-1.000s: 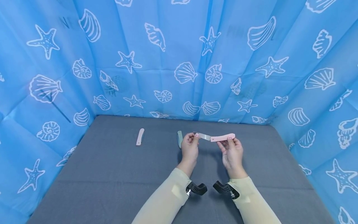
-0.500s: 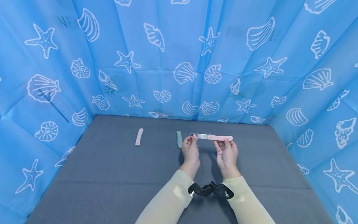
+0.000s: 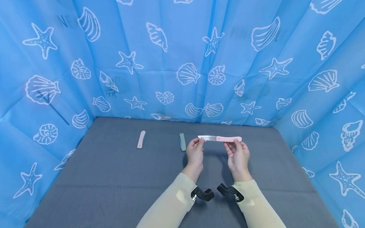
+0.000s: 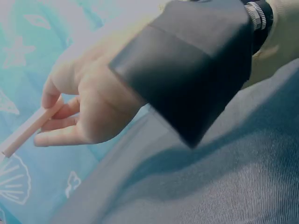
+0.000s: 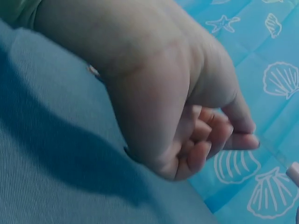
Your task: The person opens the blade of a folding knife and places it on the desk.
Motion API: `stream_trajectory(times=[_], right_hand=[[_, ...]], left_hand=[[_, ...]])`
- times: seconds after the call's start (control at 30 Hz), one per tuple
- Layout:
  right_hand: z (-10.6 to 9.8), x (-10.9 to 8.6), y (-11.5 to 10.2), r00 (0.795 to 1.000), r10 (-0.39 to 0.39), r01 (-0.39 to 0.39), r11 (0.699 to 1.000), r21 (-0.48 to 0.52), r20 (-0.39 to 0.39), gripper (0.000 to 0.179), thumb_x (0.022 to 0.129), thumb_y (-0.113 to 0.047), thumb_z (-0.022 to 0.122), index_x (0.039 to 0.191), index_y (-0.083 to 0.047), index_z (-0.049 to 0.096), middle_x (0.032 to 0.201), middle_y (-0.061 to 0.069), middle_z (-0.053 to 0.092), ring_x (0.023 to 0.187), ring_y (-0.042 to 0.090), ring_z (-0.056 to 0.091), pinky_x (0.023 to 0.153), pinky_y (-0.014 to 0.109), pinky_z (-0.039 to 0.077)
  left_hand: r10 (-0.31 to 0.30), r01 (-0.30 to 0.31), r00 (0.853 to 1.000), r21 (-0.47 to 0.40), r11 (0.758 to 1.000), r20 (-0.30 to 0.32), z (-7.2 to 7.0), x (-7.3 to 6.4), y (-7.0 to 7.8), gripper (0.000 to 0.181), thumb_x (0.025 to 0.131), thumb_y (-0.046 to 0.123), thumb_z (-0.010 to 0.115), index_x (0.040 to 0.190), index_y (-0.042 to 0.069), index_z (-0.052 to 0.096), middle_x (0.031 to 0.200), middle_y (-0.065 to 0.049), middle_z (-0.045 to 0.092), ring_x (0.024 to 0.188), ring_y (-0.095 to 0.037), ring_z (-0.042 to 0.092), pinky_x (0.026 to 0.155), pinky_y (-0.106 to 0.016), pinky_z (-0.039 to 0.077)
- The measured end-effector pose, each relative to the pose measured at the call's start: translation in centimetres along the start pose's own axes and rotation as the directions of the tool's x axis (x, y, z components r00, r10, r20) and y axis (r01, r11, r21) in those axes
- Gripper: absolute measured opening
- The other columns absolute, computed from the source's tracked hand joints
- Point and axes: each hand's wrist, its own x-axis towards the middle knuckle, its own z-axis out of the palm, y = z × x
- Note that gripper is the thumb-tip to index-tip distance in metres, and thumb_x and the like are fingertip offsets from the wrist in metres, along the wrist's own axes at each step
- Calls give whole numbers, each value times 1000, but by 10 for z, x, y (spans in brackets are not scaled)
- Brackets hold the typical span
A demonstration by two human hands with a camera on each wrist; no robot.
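Observation:
A folding knife with a pink handle (image 3: 229, 139) and a silvery blade (image 3: 210, 138) is held up above the table, its blade swung out nearly in line with the handle. My left hand (image 3: 195, 155) pinches the blade near its tip between thumb and fingers. At the other end, my right hand (image 3: 239, 157) grips the handle with its thumb on the near face. The left wrist view catches the right hand (image 4: 100, 102) on the pink handle (image 4: 28, 129). In the right wrist view, the left hand (image 5: 163, 98) pinches the blade, and part of the handle (image 5: 293, 172) shows.
A green folded knife (image 3: 182, 142) lies on the grey table (image 3: 119, 190) just left of my left hand. Farther left lies a second pink folded knife (image 3: 141, 139). A blue shell-print curtain (image 3: 171, 63) hangs behind the table and along its sides.
The blade was angled against the handle a second ago and now lies nearly in line with it. The hands came closer together, then spread apart, my right hand shifting back right.

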Motion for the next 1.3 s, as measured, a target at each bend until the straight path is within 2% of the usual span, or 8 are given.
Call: stream_trajectory(times=[0.17, 0.27, 0.4, 0.53, 0.8, 1.0, 1.17, 1.3], right_hand=[[-6, 2, -2, 999, -51, 51, 998, -42, 15, 10, 102, -11, 58, 101, -2, 54, 84, 8, 66, 76, 16, 66, 78, 32, 59], [-9, 5, -5, 998, -55, 56, 996, -75, 12, 9, 102, -10, 58, 96, -2, 58, 81, 7, 66, 74, 16, 66, 76, 32, 59], [-13, 10, -10, 999, -39, 38, 994, -98, -8, 11, 101, -9, 60, 91, -4, 59, 78, 7, 66, 72, 16, 67, 75, 32, 59], [-16, 15, -15, 999, -25, 21, 991, -134, -25, 11, 100, -11, 62, 93, -3, 59, 80, 8, 65, 71, 16, 67, 76, 32, 59], [-31, 34, -26, 992, 19, -36, 989, -144, -122, 14, 100, -12, 63, 102, 0, 55, 80, 7, 61, 70, 15, 65, 74, 29, 59], [-40, 52, -34, 985, 46, -80, 975, -206, -166, 16, 100, -14, 63, 106, -1, 54, 83, 6, 61, 75, 14, 67, 76, 28, 59], [-43, 63, -36, 983, 56, -105, 953, -285, -175, 15, 101, -15, 61, 108, -2, 55, 85, 5, 61, 78, 13, 68, 78, 27, 58], [-47, 70, -38, 976, 93, -149, 946, -288, -197, 14, 101, -14, 60, 108, -3, 55, 82, 4, 62, 77, 13, 69, 77, 26, 58]], left_hand=[[-34, 33, 998, 21, 999, 44, -1, 1, 2, 20, 96, 30, 70, 103, 11, 68, 96, 0, 75, 78, -18, 55, 78, -37, 44], [-58, 57, 996, 19, 998, 61, -1, 2, 2, 19, 95, 30, 71, 99, 11, 68, 95, -1, 76, 74, -17, 53, 71, -30, 44], [-124, 124, 987, 10, 992, 100, -1, 5, 1, 16, 95, 28, 70, 97, 12, 67, 95, 0, 76, 66, -9, 49, 60, -21, 41], [-173, 173, 976, 6, 985, 136, -4, 9, 0, 14, 97, 27, 69, 100, 13, 68, 98, 2, 75, 63, -5, 47, 57, -18, 38], [-141, 120, 977, 136, 983, 160, -15, 15, 0, 16, 98, 29, 67, 103, 14, 69, 104, 3, 75, 73, -11, 53, 66, -25, 42], [-101, 75, 982, 163, 984, 157, -26, 19, 9, 18, 99, 27, 66, 107, 11, 68, 106, 0, 75, 78, -18, 55, 74, -31, 43], [-96, 72, 987, 181, 981, 126, -37, 22, 19, 21, 99, 26, 67, 109, 9, 68, 109, -4, 75, 78, -19, 56, 75, -34, 44], [-103, 80, 988, 191, 978, 111, -45, 26, 25, 27, 99, 28, 66, 115, 6, 67, 109, -2, 75, 80, -20, 56, 76, -35, 44]])
